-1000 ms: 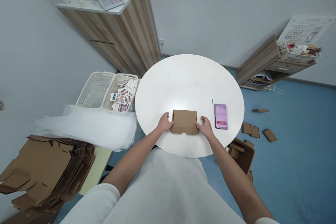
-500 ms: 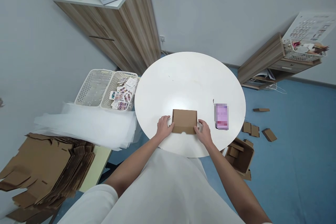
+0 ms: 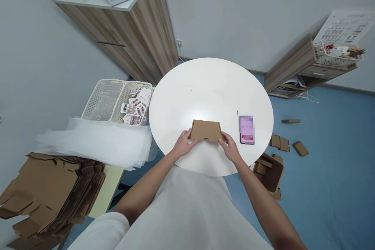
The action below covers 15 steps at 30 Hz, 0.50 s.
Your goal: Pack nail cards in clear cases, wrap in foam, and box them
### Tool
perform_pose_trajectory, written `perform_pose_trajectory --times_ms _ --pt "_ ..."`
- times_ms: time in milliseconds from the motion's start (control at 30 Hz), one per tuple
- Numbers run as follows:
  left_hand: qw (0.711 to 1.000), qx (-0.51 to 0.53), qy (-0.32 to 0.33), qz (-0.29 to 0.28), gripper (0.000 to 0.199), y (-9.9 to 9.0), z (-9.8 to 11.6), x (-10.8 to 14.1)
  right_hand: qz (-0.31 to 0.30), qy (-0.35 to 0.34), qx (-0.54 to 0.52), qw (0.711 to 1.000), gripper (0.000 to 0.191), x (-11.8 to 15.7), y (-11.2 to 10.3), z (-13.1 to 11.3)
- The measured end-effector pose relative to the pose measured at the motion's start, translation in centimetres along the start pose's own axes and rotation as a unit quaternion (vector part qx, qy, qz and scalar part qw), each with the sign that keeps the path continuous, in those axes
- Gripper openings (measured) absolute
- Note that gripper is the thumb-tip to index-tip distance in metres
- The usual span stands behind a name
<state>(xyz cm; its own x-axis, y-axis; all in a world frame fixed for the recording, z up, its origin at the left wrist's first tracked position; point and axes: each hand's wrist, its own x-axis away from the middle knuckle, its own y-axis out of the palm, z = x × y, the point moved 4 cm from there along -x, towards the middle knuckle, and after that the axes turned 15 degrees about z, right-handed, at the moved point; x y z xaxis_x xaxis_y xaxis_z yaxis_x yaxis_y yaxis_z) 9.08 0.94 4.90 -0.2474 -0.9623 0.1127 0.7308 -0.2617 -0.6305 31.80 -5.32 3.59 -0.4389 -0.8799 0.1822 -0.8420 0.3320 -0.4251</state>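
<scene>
White table (image 3: 211, 86), cardboard box (image 3: 205, 129) between left hand (image 3: 183, 144) and right hand (image 3: 230, 149).

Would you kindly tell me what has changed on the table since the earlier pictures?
The near edge of the cardboard box has shifted away from the person; whether it was also lifted is unclear. The left hand and right hand have closed in on its near corners. The smartphone stays on the round white table, right of the box.
</scene>
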Motion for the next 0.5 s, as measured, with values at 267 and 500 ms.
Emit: perform_pose_trajectory --times_ms 267,500 --pt "0.995 -0.098 0.02 -0.005 0.044 -0.4 2.2 -2.7 0.032 0.017 0.068 0.997 0.05 -2.1 -0.8 -2.6" --pt "0.991 -0.13 0.015 0.043 0.04 -0.2 2.2 -2.8 0.049 0.012 0.087 0.995 0.048 -1.6 -0.7 -2.9"
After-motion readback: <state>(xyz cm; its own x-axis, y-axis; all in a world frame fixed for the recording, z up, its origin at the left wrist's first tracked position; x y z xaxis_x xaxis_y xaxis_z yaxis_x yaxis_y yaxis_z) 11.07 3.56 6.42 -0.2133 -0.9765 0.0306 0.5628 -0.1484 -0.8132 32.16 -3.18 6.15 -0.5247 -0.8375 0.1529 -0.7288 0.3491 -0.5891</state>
